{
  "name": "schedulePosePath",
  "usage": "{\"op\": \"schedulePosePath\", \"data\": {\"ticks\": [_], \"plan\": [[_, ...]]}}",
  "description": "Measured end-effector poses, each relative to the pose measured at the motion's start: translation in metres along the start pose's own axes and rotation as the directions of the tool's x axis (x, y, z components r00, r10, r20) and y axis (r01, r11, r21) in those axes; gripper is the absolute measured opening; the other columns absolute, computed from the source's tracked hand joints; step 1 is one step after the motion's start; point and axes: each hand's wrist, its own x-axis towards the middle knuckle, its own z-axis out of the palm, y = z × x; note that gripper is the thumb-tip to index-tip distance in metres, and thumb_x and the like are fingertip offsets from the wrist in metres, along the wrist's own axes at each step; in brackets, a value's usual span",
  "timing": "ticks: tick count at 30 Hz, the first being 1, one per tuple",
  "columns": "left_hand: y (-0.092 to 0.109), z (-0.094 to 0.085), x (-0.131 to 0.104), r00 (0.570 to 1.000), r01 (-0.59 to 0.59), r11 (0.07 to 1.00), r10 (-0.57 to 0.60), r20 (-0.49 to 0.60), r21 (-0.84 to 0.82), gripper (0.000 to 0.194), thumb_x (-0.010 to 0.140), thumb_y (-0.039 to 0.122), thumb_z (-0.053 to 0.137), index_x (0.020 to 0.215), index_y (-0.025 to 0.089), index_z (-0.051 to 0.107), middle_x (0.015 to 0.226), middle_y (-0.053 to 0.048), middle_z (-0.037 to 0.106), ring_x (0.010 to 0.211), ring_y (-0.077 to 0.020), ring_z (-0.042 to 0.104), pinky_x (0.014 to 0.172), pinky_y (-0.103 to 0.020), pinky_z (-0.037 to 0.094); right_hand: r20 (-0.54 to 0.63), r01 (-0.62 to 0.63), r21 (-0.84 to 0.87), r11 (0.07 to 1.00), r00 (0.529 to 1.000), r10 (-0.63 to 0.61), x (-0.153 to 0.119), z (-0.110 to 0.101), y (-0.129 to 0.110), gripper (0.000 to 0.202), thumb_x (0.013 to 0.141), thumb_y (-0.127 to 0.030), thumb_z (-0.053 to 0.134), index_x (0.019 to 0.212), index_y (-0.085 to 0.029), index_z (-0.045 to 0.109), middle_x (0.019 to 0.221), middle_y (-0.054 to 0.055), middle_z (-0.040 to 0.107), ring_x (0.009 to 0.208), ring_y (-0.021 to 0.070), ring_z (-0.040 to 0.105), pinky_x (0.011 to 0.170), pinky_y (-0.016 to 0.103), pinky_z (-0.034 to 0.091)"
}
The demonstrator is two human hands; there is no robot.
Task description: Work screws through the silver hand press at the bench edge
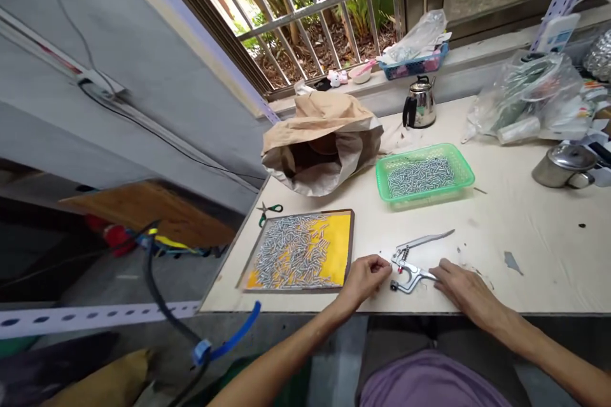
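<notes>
A pair of silver hand-press pliers [411,284] with a C-shaped jaw, a spring and a small red part lies at the table's front edge. Its upper handle stands spread away from the lower one. My right hand [463,289] has its fingers closed over the end of the lower handle. Left of the jaw, my left hand [366,278] is pinched, thumb against fingers; whatever is between the fingertips is too small to make out. Beside that hand sits a shallow tray [340,248] with a yellow bottom, holding many small silver metal pins [291,251].
A green plastic basket [384,194] of similar pins stands behind the pliers. An open brown paper bag [329,121] and green-handled scissors [270,210] are at left. Farther back are a steel kettle [422,105], a metal mug [563,168] and plastic bags [529,98].
</notes>
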Motion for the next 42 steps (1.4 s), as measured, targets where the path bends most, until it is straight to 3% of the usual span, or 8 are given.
{"op": "schedulePosePath", "data": {"ticks": [3, 9, 14, 17, 20, 27, 36, 42], "plan": [[0.0, 0.012, 0.009, 0.998, 0.06, 0.998, -0.06, 0.031, 0.01, 0.006, 0.066, 0.021, 0.059, 0.065, 0.015, 0.057, 0.047, 0.007, 0.049, 0.041, -0.0075, 0.044, 0.041, -0.019, 0.035, -0.028, -0.008, -0.008, 1.0, 1.0, 0.008, -0.001, 0.006, 0.0, 0.019, 0.089, -0.011, 0.04, 0.086, -0.021, 0.056, 0.082, 0.003, 0.057, 0.069, 0.0151, 0.056, 0.058, 0.026, 0.039], [-0.005, 0.012, 0.013, 0.991, 0.1, 0.995, -0.101, 0.083, 0.014, 0.007, 0.067, 0.02, 0.062, 0.069, 0.014, 0.059, 0.044, 0.008, 0.049, 0.038, -0.0061, 0.04, 0.04, -0.018, 0.032, 0.044, -0.011, 0.007, 1.0, 0.999, 0.01, -0.001, 0.001, 0.001, 0.021, 0.09, -0.008, 0.038, 0.084, -0.02, 0.054, 0.085, 0.004, 0.056, 0.071, 0.0151, 0.055, 0.058, 0.026, 0.034], [-0.006, 0.013, 0.01, 0.978, 0.186, 0.98, -0.177, 0.111, -0.077, 0.029, 0.063, 0.034, 0.074, 0.075, 0.01, 0.064, 0.048, 0.005, 0.054, 0.041, -0.006, 0.043, 0.041, -0.018, 0.034, 0.049, -0.014, 0.008, 1.0, 0.999, 0.014, -0.001, 0.004, 0.002, 0.021, 0.09, -0.008, 0.038, 0.082, -0.02, 0.053, 0.084, 0.003, 0.055, 0.069, 0.0149, 0.053, 0.057, 0.027, 0.031], [-0.007, 0.013, 0.01, 0.974, 0.2, 0.974, -0.185, 0.133, -0.109, 0.041, 0.059, 0.046, 0.078, 0.072, 0.009, 0.064, 0.043, 0.007, 0.047, 0.036, -0.0044, 0.034, 0.036, -0.019, 0.025, 0.023, -0.001, -0.002, 1.0, 1.0, 0.002, -0.001, 0.005, 0.003, 0.02, 0.09, -0.008, 0.039, 0.081, -0.02, 0.053, 0.082, 0.003, 0.055, 0.069, 0.0152, 0.052, 0.057, 0.028, 0.03], [-0.007, 0.015, 0.011, 0.96, 0.25, 0.965, -0.236, 0.152, -0.08, 0.046, 0.056, 0.052, 0.079, 0.068, 0.01, 0.064, 0.04, 0.008, 0.043, 0.034, -0.0039, 0.03, 0.034, -0.02, 0.018, 0.024, -0.008, -0.007, 1.0, 1.0, 0.008, -0.001, 0.004, 0.002, 0.02, 0.089, -0.008, 0.04, 0.08, -0.02, 0.053, 0.082, 0.003, 0.055, 0.069, 0.015, 0.051, 0.057, 0.027, 0.029], [-0.006, 0.018, 0.01, 0.934, 0.323, 0.946, -0.325, 0.15, 0.038, 0.045, 0.057, 0.052, 0.078, 0.066, 0.01, 0.064, 0.039, 0.009, 0.038, 0.035, -0.0031, 0.026, 0.036, -0.02, 0.015, 0.033, -0.008, 0.013, 1.0, 0.999, 0.008, -0.001, 0.006, 0.003, 0.022, 0.082, -0.001, 0.042, 0.082, -0.019, 0.054, 0.083, 0.003, 0.055, 0.069, 0.015, 0.05, 0.058, 0.027, 0.029], [-0.002, 0.02, 0.007, 0.916, 0.342, 0.929, -0.364, 0.171, 0.142, 0.044, 0.056, 0.05, 0.078, 0.067, 0.01, 0.067, 0.04, 0.008, 0.038, 0.038, -0.0038, 0.029, 0.038, -0.019, 0.018, 0.076, 0.03, -0.007, 1.0, 0.997, -0.03, -0.003, 0.0, 0.007, 0.022, 0.084, -0.002, 0.041, 0.082, -0.02, 0.054, 0.084, 0.004, 0.056, 0.071, 0.0153, 0.05, 0.06, 0.028, 0.03], [0.002, 0.022, 0.005, 0.894, 0.348, 0.921, -0.382, 0.236, 0.174, 0.042, 0.052, 0.05, 0.079, 0.057, 0.013, 0.06, 0.038, 0.009, 0.036, 0.036, -0.0033, 0.026, 0.038, -0.02, 0.016, 0.068, 0.05, -0.056, 0.997, 0.997, -0.047, -0.004, -0.002, 0.009, 0.023, 0.078, 0.0, 0.044, 0.081, -0.02, 0.054, 0.082, 0.004, 0.055, 0.068, 0.0164, 0.048, 0.057, 0.029, 0.028]]}}
